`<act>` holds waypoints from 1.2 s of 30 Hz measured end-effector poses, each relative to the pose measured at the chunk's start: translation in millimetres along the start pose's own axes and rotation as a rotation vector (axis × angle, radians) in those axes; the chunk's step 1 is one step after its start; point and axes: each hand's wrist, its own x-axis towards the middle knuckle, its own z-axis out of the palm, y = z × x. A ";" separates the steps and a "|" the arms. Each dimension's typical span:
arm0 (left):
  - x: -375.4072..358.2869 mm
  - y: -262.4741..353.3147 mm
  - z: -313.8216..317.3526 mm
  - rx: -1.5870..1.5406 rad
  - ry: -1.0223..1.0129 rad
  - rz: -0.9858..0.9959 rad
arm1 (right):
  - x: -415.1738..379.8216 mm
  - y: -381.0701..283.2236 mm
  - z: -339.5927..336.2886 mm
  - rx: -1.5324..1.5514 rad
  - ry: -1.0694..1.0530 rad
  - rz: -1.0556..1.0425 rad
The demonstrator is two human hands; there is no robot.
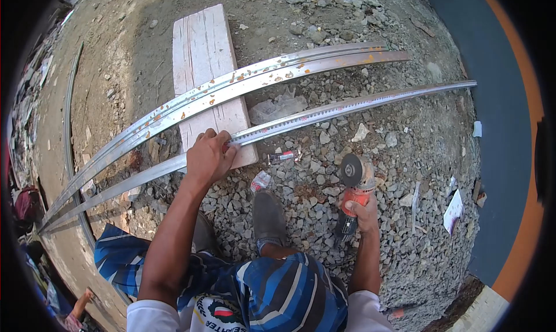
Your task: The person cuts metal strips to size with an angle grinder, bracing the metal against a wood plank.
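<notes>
Left hand presses metal strip onto board; right hand grips grinder

Left hand pressing metal strip; right hand gripping grinder.

My left hand rests on the near metal strip, where it crosses the near end of the board. Far metal strip lies across the board behind it. Grinder in my right hand, right of the board, over gravel. My shoe between both hands.
</notes>
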 end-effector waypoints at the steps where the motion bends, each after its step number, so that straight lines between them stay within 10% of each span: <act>1: 2.0 1.3 -5.5 -0.028 0.075 0.005 | -2.9 -1.8 -4.2 0.041 0.011 0.005; 4: 15.1 -3.5 -9.1 -0.053 0.251 0.033 | -7.8 2.8 -13.0 0.117 0.032 -0.008; 24: 34.5 -11.9 -2.1 -0.037 -0.190 -0.112 | -10.4 39.5 -35.2 0.240 0.089 -0.121; 31: -7.8 -0.5 46.9 0.030 0.515 -0.019 | -13.5 61.3 -49.8 0.314 0.125 -0.081; 36: -4.4 -6.2 57.8 0.061 0.515 0.026 | 0.3 60.1 -42.0 0.312 0.076 -0.103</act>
